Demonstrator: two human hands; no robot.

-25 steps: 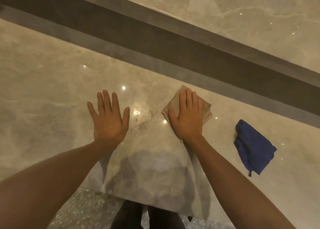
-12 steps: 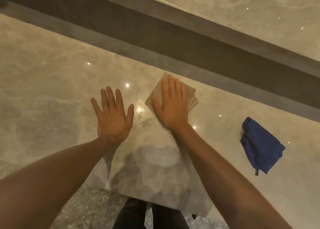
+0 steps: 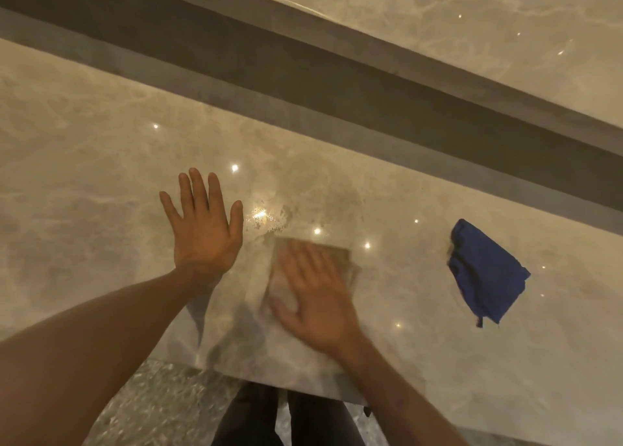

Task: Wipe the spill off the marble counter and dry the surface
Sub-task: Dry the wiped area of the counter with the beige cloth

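Note:
My right hand presses flat on a folded beige cloth on the marble counter, near the front edge; the hand is blurred with motion. A wet, patchy spill glistens just beyond the cloth, between my two hands. My left hand lies palm down on the counter with fingers spread, holding nothing, left of the spill. A crumpled blue cloth lies to the right, apart from both hands.
A dark recessed strip runs diagonally behind the counter, with a higher marble ledge beyond it. The counter's front edge is close below my hands, with speckled floor and my legs underneath.
My right hand has dragged the beige cloth back toward the front edge, uncovering the wet patch. The left hand has stayed planted in place.

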